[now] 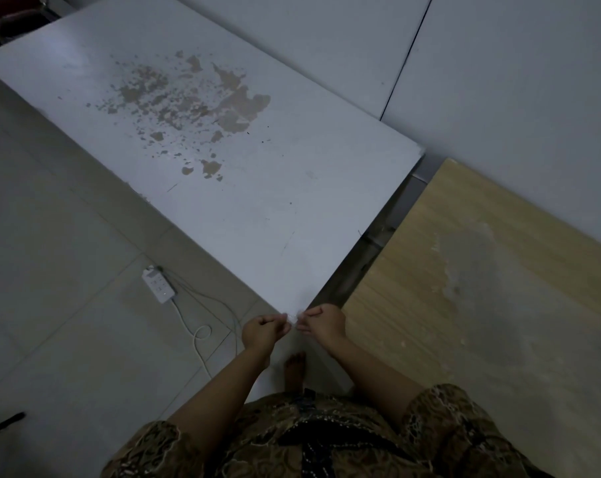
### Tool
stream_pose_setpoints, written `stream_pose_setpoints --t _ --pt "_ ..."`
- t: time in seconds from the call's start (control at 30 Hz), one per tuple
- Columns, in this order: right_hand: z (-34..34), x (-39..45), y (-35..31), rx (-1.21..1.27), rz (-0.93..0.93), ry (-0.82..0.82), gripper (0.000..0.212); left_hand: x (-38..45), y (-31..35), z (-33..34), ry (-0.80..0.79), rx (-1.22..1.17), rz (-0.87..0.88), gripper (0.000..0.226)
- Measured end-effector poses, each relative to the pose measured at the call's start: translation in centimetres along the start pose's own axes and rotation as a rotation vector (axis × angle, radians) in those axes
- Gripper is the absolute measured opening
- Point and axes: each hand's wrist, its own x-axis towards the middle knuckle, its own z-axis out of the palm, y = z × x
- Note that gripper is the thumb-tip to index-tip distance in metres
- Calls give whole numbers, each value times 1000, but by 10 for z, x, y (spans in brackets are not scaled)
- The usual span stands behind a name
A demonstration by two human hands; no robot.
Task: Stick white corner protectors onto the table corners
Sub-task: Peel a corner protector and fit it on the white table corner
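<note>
A long white table (244, 188) with a patch of peeled, brownish surface runs from the top left down to its near corner. On that near corner sits a small pale corner protector (293, 318), barely visible. My left hand (263, 331) and my right hand (321, 321) meet at this corner, fingers curled and pinching the protector from both sides. Whether the protector is pressed firmly on the corner cannot be told in the dim light.
A wooden-topped table (481, 288) stands to the right across a narrow gap. A white power strip (158, 283) with cables lies on the tiled floor left of the corner. A black pen (2, 426) lies at far left. My bare foot (295, 369) is under the corner.
</note>
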Motion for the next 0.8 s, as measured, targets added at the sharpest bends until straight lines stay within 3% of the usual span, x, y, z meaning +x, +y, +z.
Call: stream_pose_setpoints --t 0.2,0.47,0.53,0.6,0.8 --pt "-1 -3 -1 9 -15 19 26 1 3 2 41 -15 0 13" --pt "-2 -3 -3 56 8 -16 35 6 1 8 130 -1 -1 9" --pt "-4 -2 -4 56 12 -33 34 9 1 8 151 -6 9 23" --pt "-5 -2 -4 50 23 -45 31 10 0 6 115 -18 12 32" --pt "0 0 -2 32 20 -27 31 8 -2 -3 -81 -90 -63 23"
